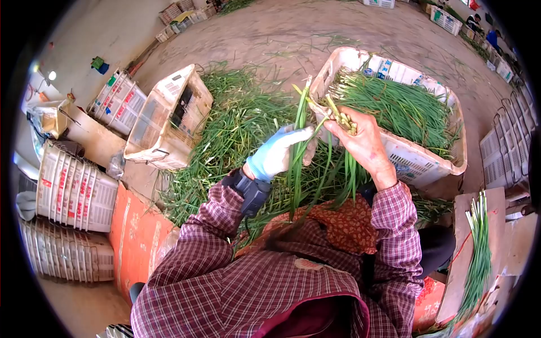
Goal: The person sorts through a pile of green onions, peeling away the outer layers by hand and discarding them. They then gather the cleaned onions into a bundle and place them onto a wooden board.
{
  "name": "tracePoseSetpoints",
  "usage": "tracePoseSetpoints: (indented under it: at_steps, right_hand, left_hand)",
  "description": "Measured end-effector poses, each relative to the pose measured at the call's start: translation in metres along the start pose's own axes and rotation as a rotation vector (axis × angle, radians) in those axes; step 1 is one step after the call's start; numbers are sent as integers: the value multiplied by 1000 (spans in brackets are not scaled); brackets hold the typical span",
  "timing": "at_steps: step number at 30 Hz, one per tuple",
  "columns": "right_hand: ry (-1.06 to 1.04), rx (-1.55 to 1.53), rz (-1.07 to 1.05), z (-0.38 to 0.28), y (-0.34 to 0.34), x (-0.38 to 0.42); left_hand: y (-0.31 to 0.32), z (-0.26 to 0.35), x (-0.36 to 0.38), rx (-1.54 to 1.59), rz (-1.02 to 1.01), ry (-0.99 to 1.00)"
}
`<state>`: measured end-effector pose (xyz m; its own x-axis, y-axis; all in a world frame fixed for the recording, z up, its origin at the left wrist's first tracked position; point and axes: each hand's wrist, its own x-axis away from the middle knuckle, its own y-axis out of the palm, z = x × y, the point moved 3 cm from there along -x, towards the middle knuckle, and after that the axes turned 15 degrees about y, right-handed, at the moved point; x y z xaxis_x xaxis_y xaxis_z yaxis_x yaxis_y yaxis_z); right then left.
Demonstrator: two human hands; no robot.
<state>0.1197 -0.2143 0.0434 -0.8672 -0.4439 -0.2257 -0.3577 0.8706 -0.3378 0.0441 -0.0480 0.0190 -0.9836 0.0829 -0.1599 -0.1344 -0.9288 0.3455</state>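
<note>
My left hand (275, 153), in a light blue glove, pinches a few long green stalks (297, 169) that hang down over my lap. Beside it, my bare right hand (363, 143) grips a small bunch of green stalks (340, 117) by their pale ends, the leaves trailing down. Both hands are held close together above a heap of cut greens (231, 129) on the ground. Directly behind my right hand stands a white crate (417, 163) filled with bundled green stalks.
A tipped white crate (169, 115) lies to the left of the heap. Stacked white crates (73, 191) stand at far left. A cardboard box (470, 248) at right carries a laid bunch of stalks. More crates line the far right edge.
</note>
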Motion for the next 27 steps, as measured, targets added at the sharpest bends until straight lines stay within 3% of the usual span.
tracePoseSetpoints:
  at_steps: [3,6,9,10,13,14,18,20,25,27]
  right_hand:
    - [-82,151,58,7,-10,2]
    - [-16,233,309,28,-24,-5]
    - [15,240,330,32,-20,-2]
    - [32,73,286,26,-14,0]
    - [170,21,146,6,2,8]
    - [-7,-110,174,9,11,6]
    - [28,-105,131,5,18,8]
    - [-50,26,166,9,16,7]
    - [4,265,343,23,-14,3]
    - [-47,181,394,24,-19,2]
  left_hand:
    - [-2,-1,4,46,-6,-28]
    - [-11,1,10,-42,4,78]
    - [-7,1,11,58,160,151]
    - [-11,-1,9,136,157,143]
    - [-3,-3,4,11,215,157]
    - [-1,-5,3,4,183,166]
    - [7,-2,2,-9,179,166]
    - [4,0,2,-74,212,171]
    - [-27,6,5,-171,292,185]
    - [-28,7,7,-91,254,226]
